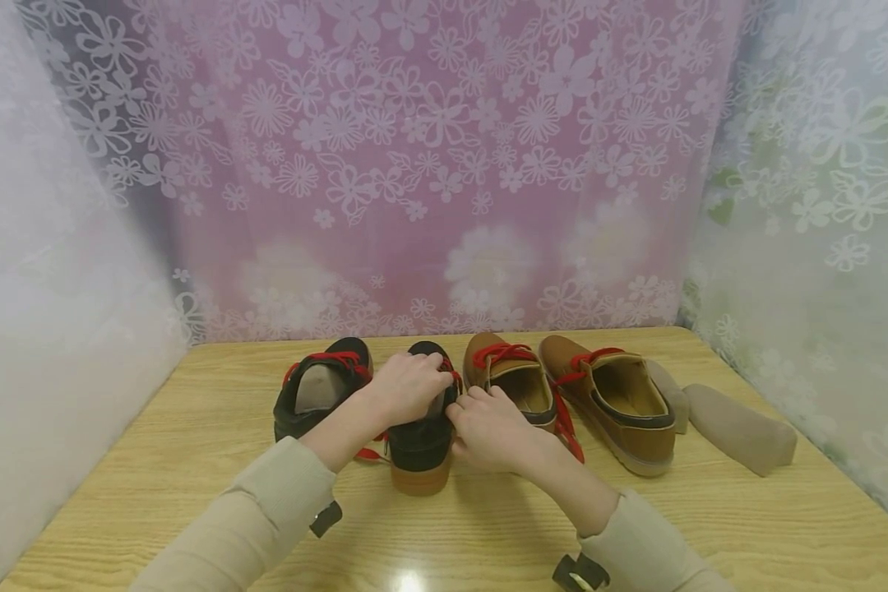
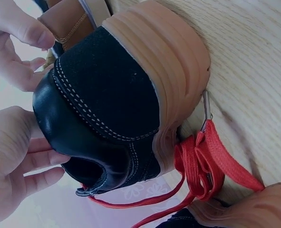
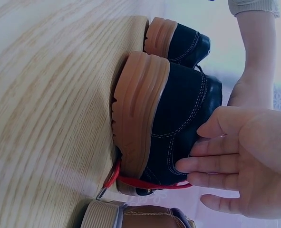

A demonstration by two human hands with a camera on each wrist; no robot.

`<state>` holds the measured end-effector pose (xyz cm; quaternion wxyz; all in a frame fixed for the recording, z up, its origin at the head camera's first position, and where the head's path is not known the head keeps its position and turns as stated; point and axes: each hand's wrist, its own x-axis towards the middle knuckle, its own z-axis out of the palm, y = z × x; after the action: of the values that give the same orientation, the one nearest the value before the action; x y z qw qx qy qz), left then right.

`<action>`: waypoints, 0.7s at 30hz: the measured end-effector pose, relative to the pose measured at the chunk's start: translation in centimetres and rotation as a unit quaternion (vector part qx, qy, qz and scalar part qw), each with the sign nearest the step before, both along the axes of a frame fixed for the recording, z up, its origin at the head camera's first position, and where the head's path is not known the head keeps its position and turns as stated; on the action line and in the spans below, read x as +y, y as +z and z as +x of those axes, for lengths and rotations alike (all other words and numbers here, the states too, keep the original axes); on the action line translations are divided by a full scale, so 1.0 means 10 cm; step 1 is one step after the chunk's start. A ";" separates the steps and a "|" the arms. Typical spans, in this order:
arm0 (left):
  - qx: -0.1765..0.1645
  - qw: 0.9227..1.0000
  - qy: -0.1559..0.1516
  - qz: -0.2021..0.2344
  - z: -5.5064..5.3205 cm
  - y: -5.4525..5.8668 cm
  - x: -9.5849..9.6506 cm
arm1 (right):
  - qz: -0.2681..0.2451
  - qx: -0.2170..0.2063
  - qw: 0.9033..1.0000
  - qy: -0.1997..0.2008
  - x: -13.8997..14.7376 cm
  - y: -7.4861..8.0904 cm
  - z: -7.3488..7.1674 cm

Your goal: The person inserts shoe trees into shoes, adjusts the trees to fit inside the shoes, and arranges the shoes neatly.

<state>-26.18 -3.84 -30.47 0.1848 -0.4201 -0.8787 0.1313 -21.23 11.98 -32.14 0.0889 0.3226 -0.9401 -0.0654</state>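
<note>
The second black shoe from the left [image 1: 420, 448], with a tan rubber sole and red laces, stands between my hands, heel toward me. My left hand [image 1: 407, 386] reaches over its opening; in the left wrist view its fingers [image 2: 40, 161] extend past the collar and partly disappear behind it. A beige patch shows inside the shoe beneath the hand. At the shoe's right side is my right hand [image 1: 492, 427]; its fingers [image 3: 211, 164] are nearly straight in the right wrist view, tips right at the collar. Further left, another black shoe [image 1: 284, 419] holds a beige insert [image 1: 320, 388].
To the right stand two brown shoes, one [image 1: 481, 353] close by my right hand and another [image 1: 636, 440] beyond it, both with red laces. Two beige inserts [image 1: 740, 427] lie at the far right of the wooden table [image 1: 155, 460]. Flowered curtains [image 1: 444, 164] surround the table.
</note>
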 end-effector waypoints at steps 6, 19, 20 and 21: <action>0.009 1.000 0.001 -0.018 0.01 0.03 0.01 | 0.000 -0.003 1.000 -0.004 0.00 0.01 0.01; -0.040 0.999 -0.008 0.011 0.02 0.03 -0.01 | 0.000 -0.006 1.000 -0.007 -0.01 0.01 0.04; -0.040 0.999 -0.009 0.009 0.02 0.04 -0.01 | 0.000 -0.005 1.000 -0.007 -0.01 0.01 0.04; -0.040 0.999 -0.009 0.007 0.02 0.04 -0.01 | -0.001 -0.004 1.000 -0.006 -0.01 0.01 0.04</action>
<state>-25.98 -3.91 -30.06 0.1534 -0.4313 -0.8826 0.1066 -20.87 11.85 -32.02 0.0846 0.3169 -0.9425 -0.0640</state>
